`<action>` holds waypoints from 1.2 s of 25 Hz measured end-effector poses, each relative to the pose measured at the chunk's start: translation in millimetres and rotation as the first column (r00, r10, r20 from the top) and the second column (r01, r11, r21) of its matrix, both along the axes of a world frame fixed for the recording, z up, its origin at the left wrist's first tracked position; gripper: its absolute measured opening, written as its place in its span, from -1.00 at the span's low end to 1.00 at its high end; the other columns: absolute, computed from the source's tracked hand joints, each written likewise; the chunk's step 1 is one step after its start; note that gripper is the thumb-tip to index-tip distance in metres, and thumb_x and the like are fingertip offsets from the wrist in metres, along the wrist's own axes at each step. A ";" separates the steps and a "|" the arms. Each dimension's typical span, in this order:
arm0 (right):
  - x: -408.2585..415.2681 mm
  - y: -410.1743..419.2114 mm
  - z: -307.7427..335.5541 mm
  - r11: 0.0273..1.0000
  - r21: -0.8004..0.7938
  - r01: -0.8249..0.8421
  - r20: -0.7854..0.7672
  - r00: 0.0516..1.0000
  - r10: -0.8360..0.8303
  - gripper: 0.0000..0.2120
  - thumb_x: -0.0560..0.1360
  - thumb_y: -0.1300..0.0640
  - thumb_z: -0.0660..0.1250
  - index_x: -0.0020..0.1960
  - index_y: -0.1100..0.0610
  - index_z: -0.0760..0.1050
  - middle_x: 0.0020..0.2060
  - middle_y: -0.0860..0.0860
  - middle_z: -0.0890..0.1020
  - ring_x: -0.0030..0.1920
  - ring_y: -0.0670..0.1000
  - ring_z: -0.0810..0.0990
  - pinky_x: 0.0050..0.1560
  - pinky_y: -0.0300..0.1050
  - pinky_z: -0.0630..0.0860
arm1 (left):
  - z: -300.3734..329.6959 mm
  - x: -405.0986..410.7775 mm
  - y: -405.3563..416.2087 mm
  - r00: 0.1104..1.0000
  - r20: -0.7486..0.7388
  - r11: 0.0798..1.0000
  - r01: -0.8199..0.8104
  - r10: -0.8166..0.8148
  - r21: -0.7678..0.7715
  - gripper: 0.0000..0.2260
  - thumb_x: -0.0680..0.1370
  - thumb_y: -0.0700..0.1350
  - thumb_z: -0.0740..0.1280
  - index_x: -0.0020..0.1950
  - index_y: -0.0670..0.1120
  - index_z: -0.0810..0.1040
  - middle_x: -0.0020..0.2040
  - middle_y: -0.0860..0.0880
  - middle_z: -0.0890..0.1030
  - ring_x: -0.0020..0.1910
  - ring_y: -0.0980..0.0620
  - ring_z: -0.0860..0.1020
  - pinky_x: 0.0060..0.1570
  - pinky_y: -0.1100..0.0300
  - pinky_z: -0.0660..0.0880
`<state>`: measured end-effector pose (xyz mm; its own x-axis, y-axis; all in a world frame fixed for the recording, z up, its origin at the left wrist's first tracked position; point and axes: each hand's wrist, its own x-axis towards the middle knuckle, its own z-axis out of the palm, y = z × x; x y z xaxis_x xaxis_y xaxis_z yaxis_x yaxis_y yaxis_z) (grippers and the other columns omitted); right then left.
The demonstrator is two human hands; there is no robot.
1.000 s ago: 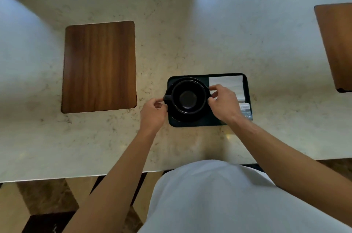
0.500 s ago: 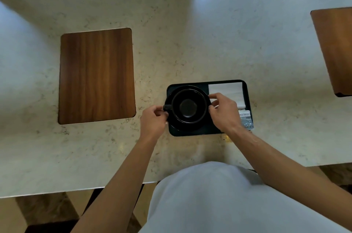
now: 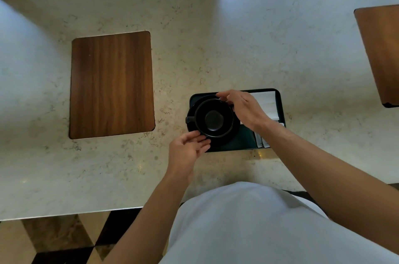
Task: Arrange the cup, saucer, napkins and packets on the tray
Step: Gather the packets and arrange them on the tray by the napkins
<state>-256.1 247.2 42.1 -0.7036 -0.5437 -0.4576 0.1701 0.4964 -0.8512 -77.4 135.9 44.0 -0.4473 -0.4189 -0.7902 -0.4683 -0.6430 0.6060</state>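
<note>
A dark tray (image 3: pixel 246 144) lies near the counter's front edge. On its left half a black saucer (image 3: pixel 235 132) carries an empty black cup (image 3: pixel 213 118), whose handle points left. White napkins (image 3: pixel 267 101) fill the tray's far right part, and packets (image 3: pixel 262 141) lie at its near right corner, partly hidden by my right wrist. My left hand (image 3: pixel 187 147) pinches the saucer's near-left edge with thumb and fingers. My right hand (image 3: pixel 244 108) reaches over the tray, its fingertips on the saucer's far rim beside the cup.
The tray rests on a pale marble counter (image 3: pixel 216 37). A wooden inlay panel (image 3: pixel 111 84) is set into the counter to the left, and another wooden panel (image 3: pixel 382 54) sits at the right edge. The counter's front edge runs just below the tray.
My left hand left the cup's handle and went to the saucer's near edge. My right hand shifted from the cup's right side to the far rim. The view slid down slightly.
</note>
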 end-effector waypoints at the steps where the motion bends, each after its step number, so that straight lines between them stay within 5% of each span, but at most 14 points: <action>1: 0.2 -0.3 0.0 1.000 -0.004 -0.025 0.003 1.000 0.025 -0.61 0.67 0.11 0.06 0.23 0.11 0.65 0.09 -0.03 0.70 0.13 -0.06 0.64 0.26 -0.05 0.54 | 2.0 0.8 3.0 0.999 -0.010 0.999 -0.039 0.039 0.038 -0.63 0.54 -0.55 0.22 0.22 -0.23 0.60 0.08 -0.21 0.73 0.05 -0.12 0.73 0.00 0.12 0.68; 13: 8.9 14.3 -3.9 0.999 0.006 0.041 -0.036 0.999 -0.041 -0.62 0.65 0.01 0.08 0.09 0.02 0.68 -0.02 -0.04 0.72 0.05 -0.01 0.67 0.18 0.10 0.60 | 14.6 -14.0 -1.3 1.000 0.005 0.998 0.000 0.000 -0.055 -0.66 0.62 -0.40 0.22 0.36 -0.21 0.54 0.14 -0.16 0.71 0.12 -0.07 0.70 0.16 -0.02 0.64; 19: 17.8 23.6 -6.3 0.994 0.021 0.108 -0.031 0.994 -0.108 -0.67 0.64 -0.02 0.13 0.03 0.08 0.64 -0.08 0.03 0.71 -0.02 0.05 0.68 -0.05 -0.06 0.66 | 12.6 -23.8 -10.4 0.998 0.041 0.987 0.054 -0.048 -0.155 -0.65 0.61 -0.36 0.25 0.38 -0.16 0.54 0.18 -0.12 0.69 0.13 -0.03 0.69 0.19 -0.01 0.63; 30: 36.3 39.6 -6.9 0.978 -0.007 0.209 0.072 0.975 -0.208 -0.70 0.69 0.09 0.15 0.04 0.20 0.60 -0.12 0.13 0.72 -0.11 0.10 0.72 -0.07 -0.04 0.67 | 12.6 -41.1 -21.3 0.994 0.077 0.958 0.092 -0.074 -0.270 -0.73 0.60 -0.31 0.27 0.17 -0.08 0.68 0.07 0.00 0.72 0.06 0.07 0.69 0.17 0.03 0.64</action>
<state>-219.8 286.8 35.2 -0.7685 -0.3950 -0.5034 0.3284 0.4318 -0.8401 -118.5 114.6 56.6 -0.4408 -0.5861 -0.6799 -0.5578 -0.4146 0.7190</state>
